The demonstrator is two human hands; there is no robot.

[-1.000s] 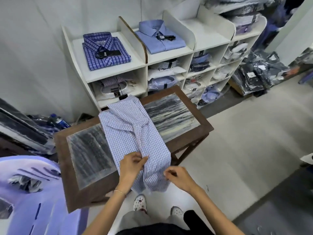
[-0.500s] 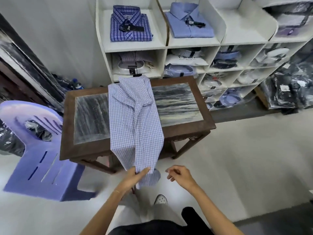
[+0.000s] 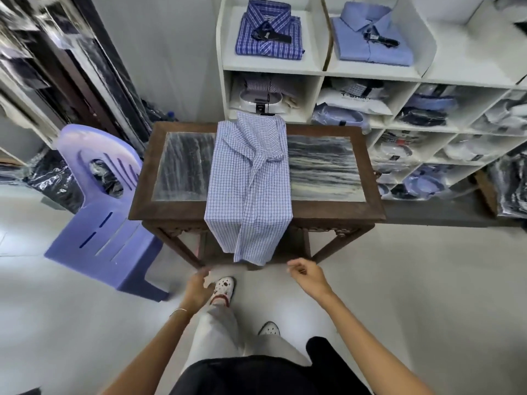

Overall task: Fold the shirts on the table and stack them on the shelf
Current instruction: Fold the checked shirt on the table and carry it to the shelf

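A light blue checked shirt (image 3: pixel 251 183) lies lengthwise on the wooden table (image 3: pixel 256 216), sides folded in, its tail hanging over the near edge. My left hand (image 3: pixel 199 283) is below the hem, blurred, touching nothing I can see. My right hand (image 3: pixel 306 276) hovers below and right of the hem, fingers loosely curled, empty. The white shelf (image 3: pixel 322 71) behind the table holds a folded dark blue plaid shirt (image 3: pixel 269 32) and a folded plain blue shirt (image 3: pixel 370 35) on top.
A purple plastic chair (image 3: pixel 102 212) stands left of the table. Lower shelf cubbies hold packaged shirts (image 3: pixel 353 101). Bagged dark clothes (image 3: pixel 510 186) pile at the right, more bags at the far left. My legs and white shoes (image 3: pixel 225 286) are on the pale floor.
My left hand let go of the shirt's hem and both hands drew back from it. The shirt tail now hangs free over the table edge. The view pulled back and centred.
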